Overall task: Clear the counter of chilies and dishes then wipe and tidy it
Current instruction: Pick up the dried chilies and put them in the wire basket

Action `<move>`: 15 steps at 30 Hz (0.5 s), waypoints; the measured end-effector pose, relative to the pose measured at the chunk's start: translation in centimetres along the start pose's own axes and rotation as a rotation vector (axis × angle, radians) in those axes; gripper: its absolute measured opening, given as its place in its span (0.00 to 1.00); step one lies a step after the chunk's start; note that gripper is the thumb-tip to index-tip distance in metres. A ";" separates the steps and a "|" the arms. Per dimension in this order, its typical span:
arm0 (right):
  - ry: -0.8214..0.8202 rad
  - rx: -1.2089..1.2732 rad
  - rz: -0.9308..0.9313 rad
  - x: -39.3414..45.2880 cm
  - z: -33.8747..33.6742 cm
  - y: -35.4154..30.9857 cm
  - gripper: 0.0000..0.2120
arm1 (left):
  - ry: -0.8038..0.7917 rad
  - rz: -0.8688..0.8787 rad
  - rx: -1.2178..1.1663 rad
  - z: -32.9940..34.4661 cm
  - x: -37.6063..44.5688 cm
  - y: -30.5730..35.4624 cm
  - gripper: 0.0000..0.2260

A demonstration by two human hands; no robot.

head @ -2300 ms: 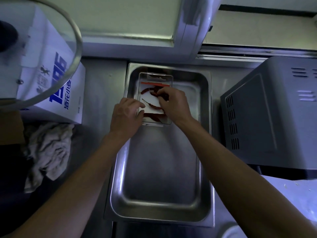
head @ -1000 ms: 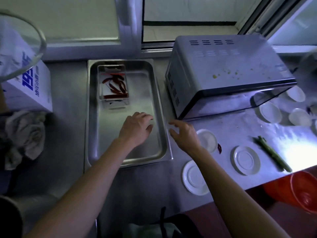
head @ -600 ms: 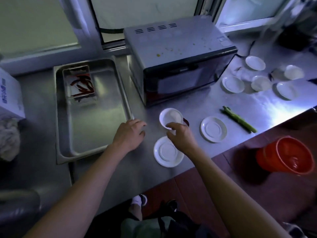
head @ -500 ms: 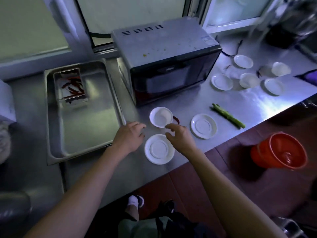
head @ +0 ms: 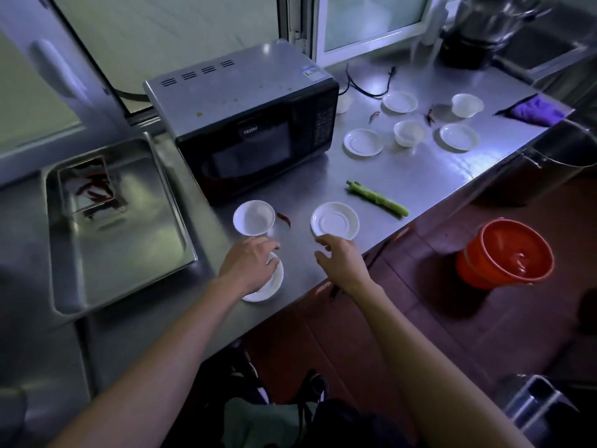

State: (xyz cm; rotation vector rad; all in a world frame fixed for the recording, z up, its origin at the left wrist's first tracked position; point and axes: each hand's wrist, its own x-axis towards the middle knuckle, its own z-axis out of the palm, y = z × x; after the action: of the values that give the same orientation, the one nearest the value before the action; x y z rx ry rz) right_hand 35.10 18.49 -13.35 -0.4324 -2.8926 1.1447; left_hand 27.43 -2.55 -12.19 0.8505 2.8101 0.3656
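At the table's front edge, the left hand (head: 250,265) rests fingers-apart on a saucer (head: 269,287), steadying it. The right hand (head: 340,258), grip empty and apart, reaches toward a stray red chili (head: 284,218), likely next for collection.

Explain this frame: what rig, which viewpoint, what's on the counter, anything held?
No robot: a person with bare hands, filmed by one head-worn wide-angle camera looking down. The left hand rests on a white saucer at the counter edge; whether it grips is unclear. The right hand hovers open, holding nothing. Nearby lie a small white bowl, a red chili, another saucer, a green stalk, and more dishes beyond the microwave. A steel tray holds collected chilies.
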 end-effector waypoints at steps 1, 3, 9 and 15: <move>0.009 -0.002 0.004 -0.1 -0.2 0.3 0.17 | -0.004 0.009 0.012 -0.1 0.2 0.3 0.14; 0.032 0.008 0.019 -0.2 -0.6 0.9 0.17 | -0.023 0.024 0.020 -0.2 0.9 1.0 0.15; 0.035 0.008 0.038 0.0 -0.8 2.3 0.18 | -0.062 0.037 0.013 -0.1 2.9 2.2 0.15; -0.030 -0.012 0.057 2.9 0.8 2.3 0.18 | -0.068 0.023 -0.030 1.1 4.7 0.9 0.15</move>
State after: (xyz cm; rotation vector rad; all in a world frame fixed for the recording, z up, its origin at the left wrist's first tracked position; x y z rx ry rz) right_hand 32.86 20.31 -15.80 -0.5048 -2.9327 1.1518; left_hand 24.31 1.00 -13.42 0.8722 2.7276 0.3738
